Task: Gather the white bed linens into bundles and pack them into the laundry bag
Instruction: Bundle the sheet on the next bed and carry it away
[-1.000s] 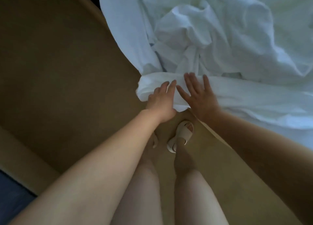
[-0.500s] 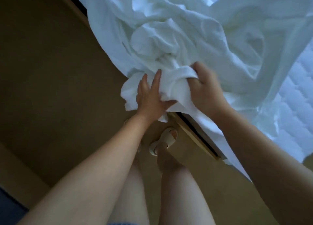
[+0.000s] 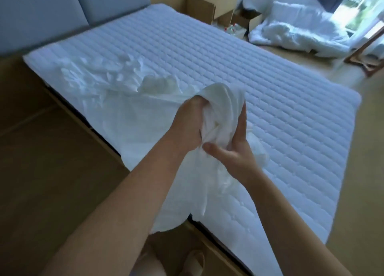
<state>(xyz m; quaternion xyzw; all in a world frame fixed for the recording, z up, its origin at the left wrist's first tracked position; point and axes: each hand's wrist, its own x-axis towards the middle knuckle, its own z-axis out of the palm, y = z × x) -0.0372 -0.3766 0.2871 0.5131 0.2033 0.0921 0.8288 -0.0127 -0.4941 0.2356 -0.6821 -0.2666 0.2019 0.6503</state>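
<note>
Since half a second ago the view has lifted off the floor to the quilted mattress (image 3: 259, 88). Both the left hand (image 3: 187, 126) and right hand (image 3: 232, 149) clench the white sheet (image 3: 220, 101), bunched between them, trailing leftward.

White sheet (image 3: 116, 101), white quilted mattress (image 3: 228, 68) (floor (image 3: 52, 182) seemingly tan).

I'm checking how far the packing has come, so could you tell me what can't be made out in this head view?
- Laundry bag: not in view anywhere.
- Left hand fingertips: buried in the bunched sheet.
- Right hand palm side: pressed into the cloth, so its hold is only partly visible.
- Sheet's far end: motion-blurred.
- Linen pile by the window: overexposed, separate pieces unclear.
- Items beside the cardboard box: too small to identify.
</note>
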